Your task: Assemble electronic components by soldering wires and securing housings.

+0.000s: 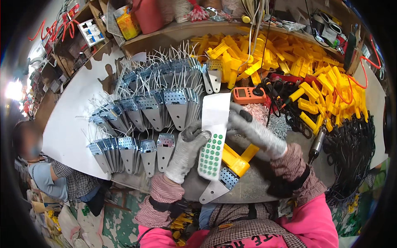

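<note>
Above the table, left fingers grip a seemingly part-used sheet, top bare, green stickers remaining; right fingers blurred, grip unclear.

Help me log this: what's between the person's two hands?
In the head view, a white sheet of green dots is between left hand and right hand.

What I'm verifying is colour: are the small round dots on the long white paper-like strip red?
No, the small round dots on the long white strip are green.
</note>
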The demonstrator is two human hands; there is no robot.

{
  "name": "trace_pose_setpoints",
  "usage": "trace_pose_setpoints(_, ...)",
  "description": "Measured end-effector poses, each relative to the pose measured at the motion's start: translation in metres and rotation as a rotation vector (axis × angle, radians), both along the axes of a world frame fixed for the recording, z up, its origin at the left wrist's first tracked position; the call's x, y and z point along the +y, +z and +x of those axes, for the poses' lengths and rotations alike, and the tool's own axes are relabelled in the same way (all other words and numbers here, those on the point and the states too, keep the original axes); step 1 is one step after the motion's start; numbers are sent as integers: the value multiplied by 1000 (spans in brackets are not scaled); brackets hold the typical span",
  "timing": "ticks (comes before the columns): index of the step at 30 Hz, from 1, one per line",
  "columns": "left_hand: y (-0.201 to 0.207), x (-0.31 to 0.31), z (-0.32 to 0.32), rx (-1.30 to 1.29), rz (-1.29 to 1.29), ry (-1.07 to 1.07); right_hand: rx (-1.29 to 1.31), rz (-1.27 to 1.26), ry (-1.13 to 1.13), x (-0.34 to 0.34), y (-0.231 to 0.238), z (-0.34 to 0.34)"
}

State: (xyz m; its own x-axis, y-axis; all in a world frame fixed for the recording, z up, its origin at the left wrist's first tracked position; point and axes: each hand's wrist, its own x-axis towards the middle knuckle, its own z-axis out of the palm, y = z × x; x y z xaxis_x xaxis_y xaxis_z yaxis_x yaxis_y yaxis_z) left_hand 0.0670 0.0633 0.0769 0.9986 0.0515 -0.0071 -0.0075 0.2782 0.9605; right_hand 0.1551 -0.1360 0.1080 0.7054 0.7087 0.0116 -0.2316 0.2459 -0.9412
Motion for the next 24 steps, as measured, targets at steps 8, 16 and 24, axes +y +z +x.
trace_pose_setpoints(8, 2, -21, -2, -22, 270, 87, -655, -53, -612, 8, -29, -6)
trace_pose_setpoints(16, 2, -33, 3, -42, 449, 218, -1560, -455, -772, 4, -30, -11)
trace_pose_setpoints(24, 12, -35, 19, -339, 1291, 284, -1554, -530, -728, 8, -39, 0)
